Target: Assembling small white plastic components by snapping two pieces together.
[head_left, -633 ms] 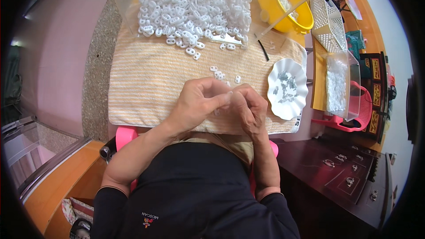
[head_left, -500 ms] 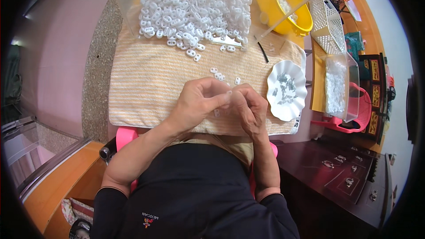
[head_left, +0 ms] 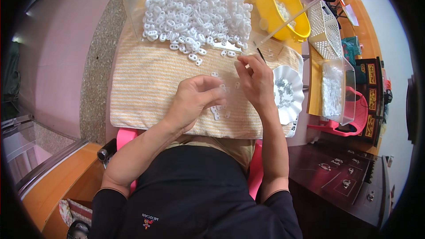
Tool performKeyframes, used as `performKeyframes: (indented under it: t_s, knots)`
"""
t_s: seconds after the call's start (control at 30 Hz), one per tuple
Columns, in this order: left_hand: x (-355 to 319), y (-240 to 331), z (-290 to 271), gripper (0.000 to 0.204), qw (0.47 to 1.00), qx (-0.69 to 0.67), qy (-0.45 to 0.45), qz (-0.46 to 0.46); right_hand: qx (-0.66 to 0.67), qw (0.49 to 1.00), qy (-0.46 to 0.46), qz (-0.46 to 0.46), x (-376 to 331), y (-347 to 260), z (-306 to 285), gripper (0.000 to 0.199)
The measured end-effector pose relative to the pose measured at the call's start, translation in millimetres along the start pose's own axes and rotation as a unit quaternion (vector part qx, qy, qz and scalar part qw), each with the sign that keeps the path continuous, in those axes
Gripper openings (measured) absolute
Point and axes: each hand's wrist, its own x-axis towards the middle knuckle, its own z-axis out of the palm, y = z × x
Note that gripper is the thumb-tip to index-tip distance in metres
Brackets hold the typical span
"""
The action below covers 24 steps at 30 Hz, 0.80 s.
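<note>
My left hand (head_left: 193,99) hovers over the striped towel (head_left: 146,93), thumb and forefinger curled toward each other. Motion smears their tips, and a small whitish shape shows there that I cannot make out. Farther up and to the right, my right hand (head_left: 256,79) has its fingers drawn together in a pinch; what they hold, if anything, is too small to tell. Small white two-hole plastic pieces lie on the towel around my hands, one piece (head_left: 216,116) below the left fingertips. A large heap of the same pieces (head_left: 195,11) spreads beyond, at the far side.
Right of my right hand sits a white scalloped dish (head_left: 295,106) with small grey bits. A thin black stick (head_left: 260,53) lies beyond it. Past these stand a clear tub, a yellow basin (head_left: 302,30), a white perforated basket (head_left: 325,31) and a clear box (head_left: 349,79) by a pink chair.
My hands were together over the towel and have come apart. The right hand has moved up toward the heap, while the left has stayed near its place. The whole view has shifted slightly.
</note>
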Motion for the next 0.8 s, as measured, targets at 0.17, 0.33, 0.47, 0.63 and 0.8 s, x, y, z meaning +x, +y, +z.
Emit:
performKeyframes:
  t_s: [0.17,0.33,0.47,0.63,0.8]
  knots:
    - [1,0,-4,0.014,1.000,-0.008,0.016,0.005,-0.208,0.977,-0.009,-0.039,15,4,14,0.011]
    - [2,2,-4,0.015,1.000,-0.014,0.022,0.006,-0.202,0.978,-0.045,-0.020,14,8,16,0.011]
    - [2,2,-4,0.016,1.000,-0.011,0.026,0.010,-0.163,0.983,-0.080,-0.016,13,2,10,0.011]
    - [3,1,-5,0.016,0.999,-0.007,0.030,0.008,-0.152,0.982,-0.111,0.013,13,-2,5,0.013]
    - [2,2,-5,0.016,0.999,-0.004,0.032,0.007,-0.133,0.983,-0.120,0.029,13,-4,3,0.014]
